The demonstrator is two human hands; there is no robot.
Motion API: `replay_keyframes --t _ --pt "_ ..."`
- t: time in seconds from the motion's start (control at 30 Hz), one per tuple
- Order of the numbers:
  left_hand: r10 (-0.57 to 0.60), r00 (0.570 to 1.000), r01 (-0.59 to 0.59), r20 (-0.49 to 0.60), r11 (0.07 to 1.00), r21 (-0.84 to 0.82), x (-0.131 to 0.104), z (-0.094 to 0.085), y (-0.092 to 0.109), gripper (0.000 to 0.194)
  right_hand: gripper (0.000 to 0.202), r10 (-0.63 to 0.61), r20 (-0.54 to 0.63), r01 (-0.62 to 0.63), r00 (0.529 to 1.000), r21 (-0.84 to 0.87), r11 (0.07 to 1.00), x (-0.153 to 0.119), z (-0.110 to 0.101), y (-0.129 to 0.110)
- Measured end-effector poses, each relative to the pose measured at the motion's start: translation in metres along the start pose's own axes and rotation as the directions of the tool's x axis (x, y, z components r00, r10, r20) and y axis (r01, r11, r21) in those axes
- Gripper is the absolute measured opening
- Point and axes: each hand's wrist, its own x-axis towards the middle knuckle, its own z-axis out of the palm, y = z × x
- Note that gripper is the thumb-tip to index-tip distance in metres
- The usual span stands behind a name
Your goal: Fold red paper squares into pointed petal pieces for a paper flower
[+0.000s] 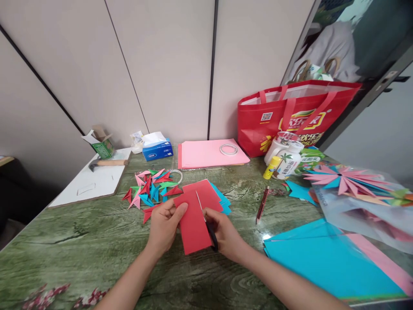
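Observation:
A red sheet of paper (195, 228) is held up above the table, its left edge pinched between the thumb and fingers of my left hand (164, 226). My right hand (224, 234) is closed on the black handles of a pair of scissors (212, 236). The silver blade lies across the upper right part of the sheet. Just behind, more red paper (209, 193) rests on blue pieces (226, 202). Folded paper pieces (155, 189) in red, pink, blue and green are heaped to the left, beyond my left hand.
Pink sheets (206, 154), a blue tissue box (157, 150) and a hammer (111, 162) on a white board (97, 185) lie farther back. To the right are a red bag (254, 125), glue stick (272, 167), pencil (262, 206), blue sheets (322, 258) and a paper flower (348, 178).

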Motion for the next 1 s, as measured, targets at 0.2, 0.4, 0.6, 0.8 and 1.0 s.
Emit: replay_keyframes --t 0.2,0.4,0.6,0.8,1.0 --pt "-0.019 1.0 0.019 -0.001 1.0 -0.023 -0.0003 0.0017 0.0008 0.019 0.035 -0.035 0.013 0.035 0.999 0.001 0.999 0.0002 -0.0017 -0.0079" --pt "-0.02 1.0 0.019 -0.005 0.998 -0.064 0.0013 0.0032 0.004 0.02 0.041 0.012 0.098 -0.017 0.995 0.051 0.999 -0.0006 -0.003 -0.0061" --pt "-0.039 0.999 0.039 0.013 0.999 -0.005 0.0002 0.0005 -0.0002 0.018 0.042 0.003 0.075 -0.007 0.997 0.053 0.999 -0.0004 -0.003 -0.0046" --pt "-0.039 0.999 0.04 0.016 0.999 -0.007 -0.0011 0.0019 0.0009 0.018 0.041 -0.002 0.044 0.0 0.999 0.048 0.999 -0.0004 -0.0033 -0.0046" --pt "-0.048 0.999 0.048 0.008 0.999 -0.014 -0.0012 0.0019 0.002 0.018 0.041 0.015 0.062 -0.019 0.998 0.057 0.998 -0.0008 -0.0039 -0.0038"
